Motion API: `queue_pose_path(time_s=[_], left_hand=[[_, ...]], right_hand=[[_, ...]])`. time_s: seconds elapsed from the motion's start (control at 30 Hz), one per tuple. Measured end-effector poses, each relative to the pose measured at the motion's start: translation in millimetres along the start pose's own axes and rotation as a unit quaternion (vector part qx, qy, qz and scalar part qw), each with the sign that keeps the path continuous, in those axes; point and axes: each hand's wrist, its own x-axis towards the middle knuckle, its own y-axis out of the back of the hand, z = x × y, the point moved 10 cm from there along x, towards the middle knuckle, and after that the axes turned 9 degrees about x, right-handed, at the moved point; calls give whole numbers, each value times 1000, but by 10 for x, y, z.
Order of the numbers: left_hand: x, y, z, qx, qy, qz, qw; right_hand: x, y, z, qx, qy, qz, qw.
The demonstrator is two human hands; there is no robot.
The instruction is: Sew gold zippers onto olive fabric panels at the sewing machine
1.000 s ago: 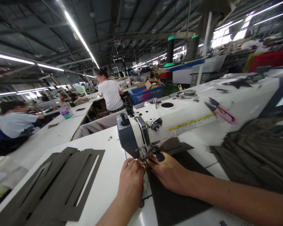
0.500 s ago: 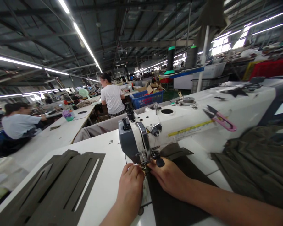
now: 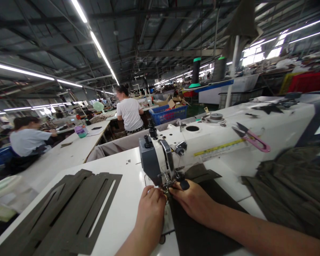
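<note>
**Head view**

Left hand: fingers curled and bunched, tips down at the presser foot. Whether they pinch anything there cannot be told. Wrist low, forearm rising from the bottom edge.

Right hand: not clenched, fingers extended and close together, reaching left toward the presser foot, palm down on the dark fabric. Forearm lies nearly flat, coming in from the lower right. Fingertips of both hands sit close together, just beside the needle area.

The dark fabric lies on the white table, running under the presser foot and the right hand.

Sewing machine: white, head directly above the hands.

Snips: pink-handled, lying on the machine's arm.

Cut panels: olive, slotted, stacked on the table left of the left hand.

Olive cloth pile: heaped at the right, well apart from the hands.

Background: a co-worker in a white T-shirt, seated beyond the machine; a second co-worker at the left table; a blue crate holding assorted items.
</note>
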Motion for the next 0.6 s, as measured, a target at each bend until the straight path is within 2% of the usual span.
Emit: queue_pose_path(time_s=[0.33,0.6], left_hand=[[-3,23,-4,0,0,11,1000],[17,39,27,5,-7,0,1000]], right_hand=[[-9,12,47,13,-24,17,999],[14,-4,-61,-17,18,-30,999]])
